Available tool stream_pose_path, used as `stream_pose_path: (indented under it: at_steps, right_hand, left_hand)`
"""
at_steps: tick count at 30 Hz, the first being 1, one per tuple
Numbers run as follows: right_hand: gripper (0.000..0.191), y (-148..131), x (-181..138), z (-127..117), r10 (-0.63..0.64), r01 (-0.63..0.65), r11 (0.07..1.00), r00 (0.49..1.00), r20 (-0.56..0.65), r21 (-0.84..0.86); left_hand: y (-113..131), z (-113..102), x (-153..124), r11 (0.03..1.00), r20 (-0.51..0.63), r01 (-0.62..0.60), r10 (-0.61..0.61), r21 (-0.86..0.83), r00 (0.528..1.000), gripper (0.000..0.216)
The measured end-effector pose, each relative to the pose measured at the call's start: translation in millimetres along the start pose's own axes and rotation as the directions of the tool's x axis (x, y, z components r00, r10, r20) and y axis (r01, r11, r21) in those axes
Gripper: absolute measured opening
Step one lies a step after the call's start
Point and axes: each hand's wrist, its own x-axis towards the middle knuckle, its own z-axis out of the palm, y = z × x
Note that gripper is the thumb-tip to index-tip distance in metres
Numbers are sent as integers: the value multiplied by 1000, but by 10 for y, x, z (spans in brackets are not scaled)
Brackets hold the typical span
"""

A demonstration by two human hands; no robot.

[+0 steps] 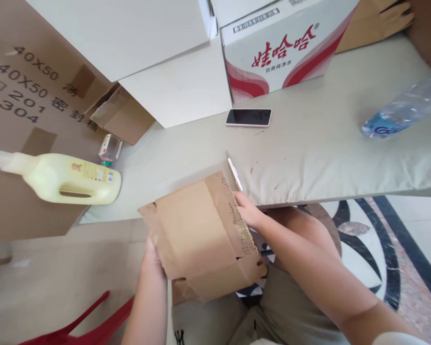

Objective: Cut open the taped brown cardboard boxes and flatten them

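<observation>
- Brown cardboard, a small flattened box point(201, 235) with torn edges and old tape, is being held above the person's lap, between both hands.
- The left hand point(153, 261) is gripping the box's lower left edge, fingers closed behind the card and mostly hidden.
- The right hand point(247, 211) is pressing on the box's upper right edge, fingers curling over the flap.
- Judging by the pictures, the box is lying collapsed, its flaps loose, not yet opened into shape or sealed.
- Just beyond the right hand, a white pen point(234, 174) is lying on the pale table point(326, 158); farther off, a phone point(248, 117) is resting face up.
- Well left of the left hand, a yellow jug point(62, 178) is lying on its side.
- Far right, a clear water bottle point(404, 109) is lying down.
</observation>
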Motion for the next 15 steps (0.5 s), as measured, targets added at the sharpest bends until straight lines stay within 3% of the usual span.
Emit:
stream_pose_path:
  at_steps: [3,5,9,11,15]
  right_hand:
    - [37,15,8,1,20,-19,998,999,-24,57]
    - [36,16,5,9,24,-21,997,999,-35,80]
    - [30,0,-2,36,49,-44,997,996,-77,60]
    - [28,-12,5,40,69,-63,996,991,-112,59]
    - [33,-42,19,15,124,-105,972,989,-81,212]
  left_hand:
    - [35,-45,79,995,-55,-76,72,-63,996,41]
    - [23,-119,127,992,-20,-102,101,-74,995,43]
    - [21,-261,175,1000,7,15,-15,0,1000,25]
    - [83,-278,177,999,32,35,-34,-17,999,26]
    - [263,-188,177,964,-5,-230,232,-136,973,31]
